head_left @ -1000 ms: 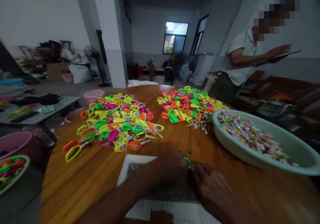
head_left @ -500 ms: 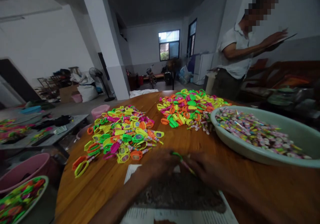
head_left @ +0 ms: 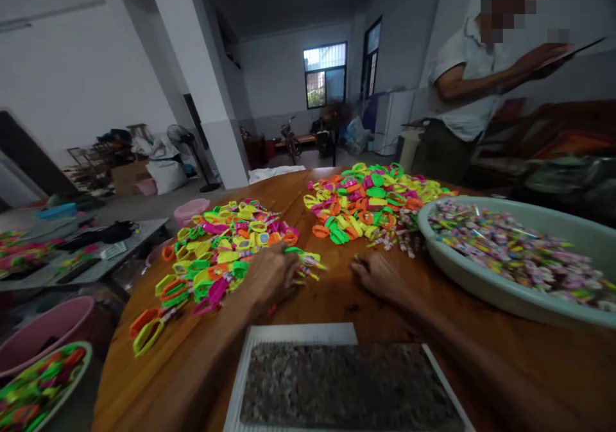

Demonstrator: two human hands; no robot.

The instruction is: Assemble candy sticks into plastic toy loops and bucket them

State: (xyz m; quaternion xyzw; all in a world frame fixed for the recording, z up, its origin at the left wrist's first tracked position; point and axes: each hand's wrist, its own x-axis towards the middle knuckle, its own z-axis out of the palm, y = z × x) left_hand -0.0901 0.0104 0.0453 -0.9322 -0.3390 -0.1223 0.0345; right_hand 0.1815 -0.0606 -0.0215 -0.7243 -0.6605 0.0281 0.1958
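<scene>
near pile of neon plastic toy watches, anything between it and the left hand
Nothing visible. The left hand already rests on the edge of the near pile of neon plastic toy watches on the round wooden table. The right hand lies flat on bare wood beside it.

dim room | window [head_left: 325,74] backlight | motion blur | edges warped

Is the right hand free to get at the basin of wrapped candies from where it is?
Probably yes. The right hand lies open on bare wood, holding nothing, and the pale green basin sits just to its right, with only bare table between them.
</scene>
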